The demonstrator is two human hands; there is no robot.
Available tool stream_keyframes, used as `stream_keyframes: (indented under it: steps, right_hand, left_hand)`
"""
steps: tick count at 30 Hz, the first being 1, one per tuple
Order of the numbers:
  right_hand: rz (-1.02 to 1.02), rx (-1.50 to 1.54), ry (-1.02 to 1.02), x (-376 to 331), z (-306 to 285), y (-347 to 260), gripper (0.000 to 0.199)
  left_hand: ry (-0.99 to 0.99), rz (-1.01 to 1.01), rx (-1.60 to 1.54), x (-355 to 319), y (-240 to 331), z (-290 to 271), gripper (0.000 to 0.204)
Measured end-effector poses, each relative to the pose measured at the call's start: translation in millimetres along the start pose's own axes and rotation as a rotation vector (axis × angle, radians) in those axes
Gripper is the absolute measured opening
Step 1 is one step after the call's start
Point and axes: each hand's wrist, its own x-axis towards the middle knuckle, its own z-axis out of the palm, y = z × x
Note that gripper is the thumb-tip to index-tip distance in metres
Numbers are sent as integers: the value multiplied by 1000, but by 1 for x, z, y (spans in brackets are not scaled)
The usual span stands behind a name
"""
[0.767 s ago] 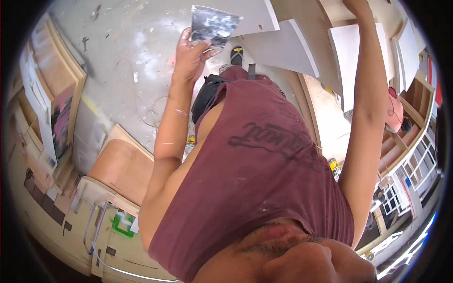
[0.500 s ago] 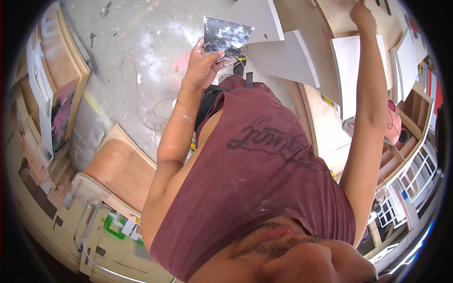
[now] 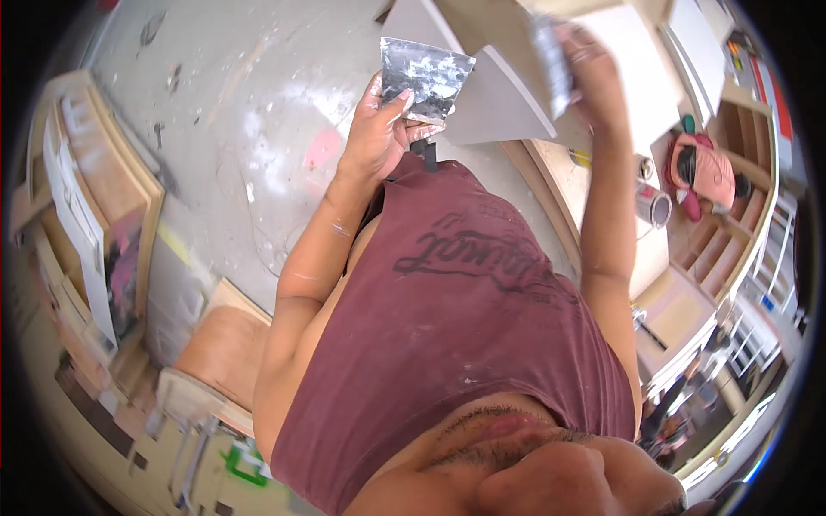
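The left hand is raised at top centre, gripping a wide scraper whose blade stands above the fingers. To its right the right hand holds a second, blurred blade over a panel — the panel lies between the two hands. Right of the right forearm a tin stands on a workbench. Far left, boards lie on the floor.

A sleeveless maroon shirt fills the view, dark script lettering across its chest and pale specks of dust down the front. Both arms are bare to the shoulder. The left hand and right hand wear no gloves, whitish smears on them.
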Motion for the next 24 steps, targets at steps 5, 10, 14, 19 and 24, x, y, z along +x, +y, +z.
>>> stream_keyframes:
  steps: [5,10,14,19,24]
  right_hand:
    - [-63,270,266,-107,28,26,47]
    - [108,245,401,-195,11,39,29]
    - [28,188,399,-246,11,59,49]
    - [193,600,717,-301,18,93,41]
    - [39,628,964,-328,23,73,26]
  left_hand:
    - [-225,-126,45,-7,-15,42,41]
    - [-347,-194,315,-38,-51,85,33]
    - [-468,-270,501,-43,-78,76,30]
    - [-606,-240,585,-47,-105,97,21]
    - [-896,-226,949,-60,-99,131,15]
